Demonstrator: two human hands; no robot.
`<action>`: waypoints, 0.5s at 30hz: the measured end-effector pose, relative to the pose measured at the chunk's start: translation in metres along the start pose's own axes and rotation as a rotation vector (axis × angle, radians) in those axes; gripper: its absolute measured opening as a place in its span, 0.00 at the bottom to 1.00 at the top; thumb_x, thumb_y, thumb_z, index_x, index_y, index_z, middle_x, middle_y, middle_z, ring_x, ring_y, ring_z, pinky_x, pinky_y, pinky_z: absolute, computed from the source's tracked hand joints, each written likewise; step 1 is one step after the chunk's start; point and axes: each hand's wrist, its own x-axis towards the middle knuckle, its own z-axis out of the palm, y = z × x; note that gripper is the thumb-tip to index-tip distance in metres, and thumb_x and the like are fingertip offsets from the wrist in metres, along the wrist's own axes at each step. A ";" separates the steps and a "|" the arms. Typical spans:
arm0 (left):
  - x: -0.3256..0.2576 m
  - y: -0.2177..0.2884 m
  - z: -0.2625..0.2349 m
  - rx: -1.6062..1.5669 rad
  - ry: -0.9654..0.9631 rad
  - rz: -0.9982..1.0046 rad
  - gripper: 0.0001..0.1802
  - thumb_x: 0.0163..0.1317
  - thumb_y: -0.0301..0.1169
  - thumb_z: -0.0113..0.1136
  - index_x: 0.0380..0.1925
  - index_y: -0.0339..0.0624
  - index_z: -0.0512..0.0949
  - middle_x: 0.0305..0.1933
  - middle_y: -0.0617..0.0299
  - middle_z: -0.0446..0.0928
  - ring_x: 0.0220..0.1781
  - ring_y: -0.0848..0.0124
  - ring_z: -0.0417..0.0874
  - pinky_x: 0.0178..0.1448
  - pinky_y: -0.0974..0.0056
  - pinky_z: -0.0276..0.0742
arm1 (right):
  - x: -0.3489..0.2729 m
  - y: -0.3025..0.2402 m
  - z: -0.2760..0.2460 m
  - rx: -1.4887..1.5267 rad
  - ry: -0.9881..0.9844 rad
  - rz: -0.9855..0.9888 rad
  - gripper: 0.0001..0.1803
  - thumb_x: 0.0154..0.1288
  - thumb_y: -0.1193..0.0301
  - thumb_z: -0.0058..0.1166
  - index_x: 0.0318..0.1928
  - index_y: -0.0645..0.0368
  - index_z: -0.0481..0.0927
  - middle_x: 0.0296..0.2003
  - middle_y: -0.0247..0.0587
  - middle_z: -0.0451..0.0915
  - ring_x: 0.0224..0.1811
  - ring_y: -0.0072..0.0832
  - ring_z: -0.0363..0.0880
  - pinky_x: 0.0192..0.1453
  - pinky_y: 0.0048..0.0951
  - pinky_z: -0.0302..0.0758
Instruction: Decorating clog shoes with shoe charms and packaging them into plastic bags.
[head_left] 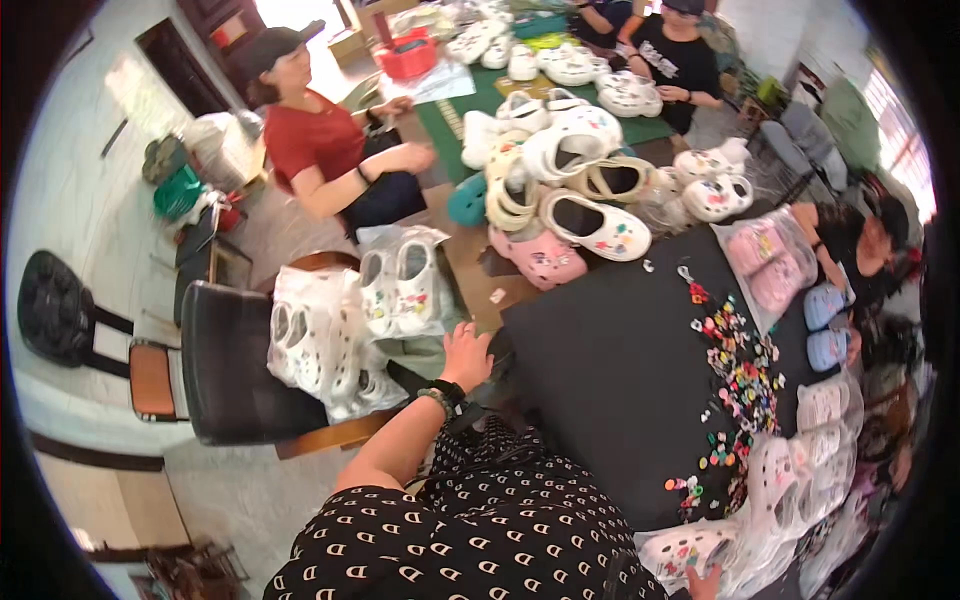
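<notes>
Left hand [466, 355] (fingers together) beside clear bags [330, 345] of white clogs [400, 285]

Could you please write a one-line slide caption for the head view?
Left hand rests at the black table edge beside bagged white clogs; right hand touches bagged clogs.

- The scene was evenly and brightly lit by daylight, with the strongest light entering from a blown-out doorway [300, 15] at 11 o'clock.
- A second overexposed patch showed at a window [905, 140] near 2 o'clock.
- Shadows were soft and shallow; the black worktop [610, 400] carried no glare.
- Fisheye distortion bent straight edges toward the rim, and a dark vignette ringed the frame.
- Detail softened toward 4 and 5 o'clock, where the bagged shoes [800, 500] smeared; the centre stayed fairly sharp.
</notes>
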 end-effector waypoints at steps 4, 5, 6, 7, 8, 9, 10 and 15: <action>-0.019 -0.028 0.010 -0.048 -0.107 -0.201 0.19 0.48 0.36 0.64 0.43 0.46 0.79 0.57 0.47 0.69 0.65 0.49 0.64 0.63 0.40 0.60 | -0.001 0.006 -0.005 -0.049 0.071 0.005 0.37 0.64 0.39 0.44 0.55 0.61 0.75 0.55 0.58 0.73 0.58 0.53 0.70 0.63 0.51 0.65; -0.020 -0.039 0.007 -0.050 -0.162 -0.238 0.23 0.49 0.36 0.63 0.48 0.46 0.77 0.58 0.46 0.69 0.65 0.49 0.64 0.63 0.39 0.59 | -0.002 0.005 -0.005 -0.057 0.094 0.008 0.37 0.64 0.39 0.45 0.55 0.61 0.75 0.56 0.58 0.72 0.59 0.53 0.69 0.63 0.51 0.65; -0.020 -0.049 0.007 -0.055 -0.156 -0.237 0.23 0.49 0.36 0.63 0.48 0.46 0.77 0.58 0.46 0.69 0.65 0.49 0.64 0.63 0.39 0.59 | -0.003 0.003 -0.004 -0.064 0.118 0.013 0.38 0.63 0.39 0.45 0.56 0.61 0.74 0.56 0.59 0.72 0.59 0.53 0.69 0.63 0.51 0.64; -0.019 -0.062 0.009 -0.016 -0.115 -0.273 0.25 0.49 0.36 0.63 0.50 0.47 0.75 0.59 0.46 0.68 0.66 0.49 0.63 0.63 0.39 0.59 | -0.004 0.001 -0.003 -0.070 0.140 0.018 0.38 0.63 0.39 0.46 0.56 0.61 0.74 0.56 0.59 0.71 0.60 0.53 0.68 0.64 0.51 0.63; -0.016 -0.076 0.011 0.024 -0.074 -0.313 0.28 0.49 0.36 0.63 0.53 0.47 0.74 0.61 0.46 0.67 0.66 0.49 0.63 0.63 0.39 0.59 | -0.003 -0.001 -0.004 -0.078 0.162 0.018 0.38 0.62 0.39 0.46 0.56 0.61 0.74 0.57 0.59 0.71 0.60 0.53 0.67 0.64 0.51 0.63; -0.007 -0.096 0.017 0.039 -0.092 -0.361 0.31 0.51 0.37 0.63 0.58 0.47 0.70 0.64 0.46 0.64 0.70 0.48 0.58 0.64 0.37 0.57 | -0.002 -0.004 -0.005 -0.085 0.183 0.019 0.38 0.62 0.39 0.47 0.57 0.61 0.73 0.57 0.60 0.70 0.61 0.54 0.67 0.65 0.50 0.62; 0.004 -0.106 0.015 0.034 -0.091 -0.361 0.31 0.51 0.37 0.63 0.58 0.47 0.70 0.64 0.46 0.64 0.70 0.48 0.58 0.64 0.37 0.57 | -0.002 -0.006 -0.005 -0.095 0.205 0.026 0.39 0.62 0.39 0.47 0.57 0.61 0.73 0.58 0.60 0.70 0.61 0.54 0.66 0.65 0.50 0.62; 0.059 -0.169 -0.025 0.232 0.072 -0.571 0.37 0.55 0.40 0.63 0.65 0.49 0.63 0.72 0.48 0.55 0.76 0.51 0.48 0.69 0.35 0.52 | -0.002 -0.031 -0.009 -0.147 0.288 0.039 0.40 0.60 0.39 0.50 0.59 0.61 0.72 0.60 0.62 0.67 0.64 0.54 0.63 0.67 0.50 0.59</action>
